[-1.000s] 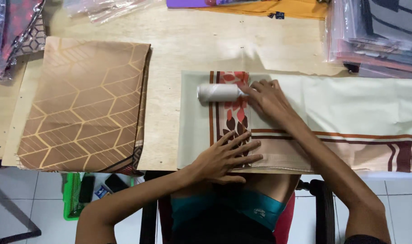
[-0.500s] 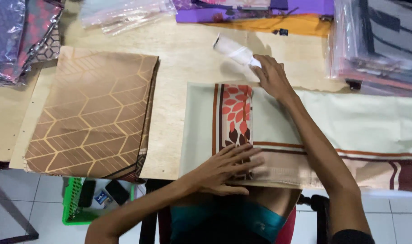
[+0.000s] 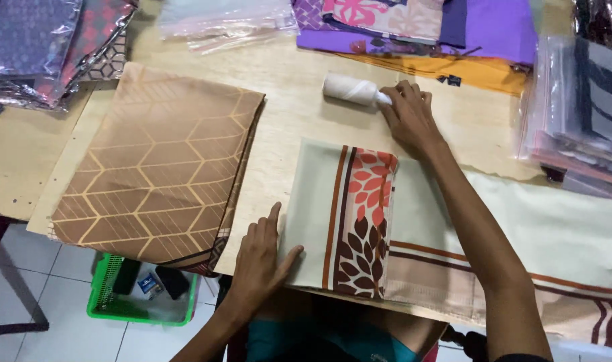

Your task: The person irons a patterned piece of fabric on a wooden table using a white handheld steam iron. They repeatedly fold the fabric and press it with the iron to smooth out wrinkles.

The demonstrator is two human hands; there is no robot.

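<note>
Up near the far side of the wooden counter [image 3: 299, 94], the right hand [image 3: 410, 121] lies over one end of a white lint roller [image 3: 349, 89], fingers curled around its handle, while the roller's wrapped head rests on the bare wood. Its grip looks closed on the handle, though the fingers hide most of it. The left hand [image 3: 259, 258] lies flat and open at the near edge of the counter, fingertips and thumb pressing the left edge of a folded pale green cloth [image 3: 319, 214] and holding nothing. That cloth carries a vertical band of red and brown leaves [image 3: 366, 221] and stretches off to the right under the right forearm. Just to the left, apart from it, lies a folded brown cloth with a gold hexagon pattern [image 3: 158, 167]. Stacks of bagged fabrics [image 3: 44, 47] sit at the far left corner, purple and orange cloths [image 3: 467, 40] lie along the far edge, and more clear-wrapped bundles [image 3: 581, 114] are piled at the right. Below the counter, a green basket [image 3: 141, 295] stands on the tiled floor.
</note>
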